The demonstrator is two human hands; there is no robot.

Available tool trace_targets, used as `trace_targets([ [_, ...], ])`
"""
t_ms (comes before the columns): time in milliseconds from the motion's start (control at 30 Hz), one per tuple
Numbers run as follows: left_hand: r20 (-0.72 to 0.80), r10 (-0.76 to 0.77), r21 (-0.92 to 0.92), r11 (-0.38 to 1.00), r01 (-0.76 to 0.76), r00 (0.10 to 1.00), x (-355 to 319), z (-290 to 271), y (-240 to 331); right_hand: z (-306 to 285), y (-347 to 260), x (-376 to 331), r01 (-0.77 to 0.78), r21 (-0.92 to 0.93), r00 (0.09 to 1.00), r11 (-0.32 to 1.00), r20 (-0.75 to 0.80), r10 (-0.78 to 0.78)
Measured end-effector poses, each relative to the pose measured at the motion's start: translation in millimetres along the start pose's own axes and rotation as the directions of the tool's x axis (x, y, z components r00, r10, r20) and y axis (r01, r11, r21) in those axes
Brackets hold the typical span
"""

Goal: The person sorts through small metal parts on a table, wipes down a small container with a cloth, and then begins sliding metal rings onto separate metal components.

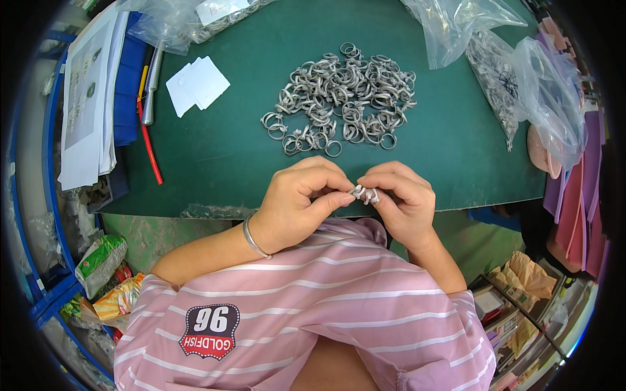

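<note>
Close to the table's near edge, both my hands meet over a few small silvery-grey rings (365,193). My left hand (303,195) pinches at the left end of them with thumb and forefinger. On the other side, my right hand (403,201) grips the rings between thumb and fingers; its fingertips partly cover them. Just beyond my hands lies a loose pile of similar grey metal rings (345,98), many overlapping, with a few single ones at its near rim.
The green tabletop (215,156) carries white paper slips (197,85) at left, beside a red tube (150,153) and a blue bin with papers (91,98). Clear plastic bags (548,98) lie at the right, one with grey parts. Another filled bag (195,23) sits at the far left.
</note>
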State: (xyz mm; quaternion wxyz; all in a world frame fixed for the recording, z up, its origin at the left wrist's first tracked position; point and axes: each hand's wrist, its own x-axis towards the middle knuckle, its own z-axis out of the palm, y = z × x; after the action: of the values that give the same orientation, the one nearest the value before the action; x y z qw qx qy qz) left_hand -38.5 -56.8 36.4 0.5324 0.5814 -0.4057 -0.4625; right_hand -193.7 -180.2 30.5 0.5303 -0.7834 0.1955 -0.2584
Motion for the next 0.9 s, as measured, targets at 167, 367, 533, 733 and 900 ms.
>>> trace_targets([
  [167,0.003,0.037,0.003,0.999,-0.037,0.999,1,0,-3,0,2,-2,0.011,0.033,1.000,0.999,-0.025,-0.010],
  [367,0.002,-0.141,-0.270,0.953,0.137,0.990,-1,3,0,1,3,-5,-0.207,0.359,0.978,0.910,0.051,0.203],
  [533,0.033,-0.284,-0.335,0.900,0.278,0.958,0,2,8,-1,-3,-3,-0.426,0.455,0.903,0.782,0.159,0.400],
  [733,0.041,-0.237,-0.463,0.856,0.229,0.971,-1,1,7,-2,-2,-4,-0.547,0.488,0.833,0.680,0.241,0.497],
  [900,0.064,-0.262,-0.484,0.836,0.260,0.963,0,2,8,-1,0,-4,-0.609,0.531,0.788,0.589,0.316,0.528],
])
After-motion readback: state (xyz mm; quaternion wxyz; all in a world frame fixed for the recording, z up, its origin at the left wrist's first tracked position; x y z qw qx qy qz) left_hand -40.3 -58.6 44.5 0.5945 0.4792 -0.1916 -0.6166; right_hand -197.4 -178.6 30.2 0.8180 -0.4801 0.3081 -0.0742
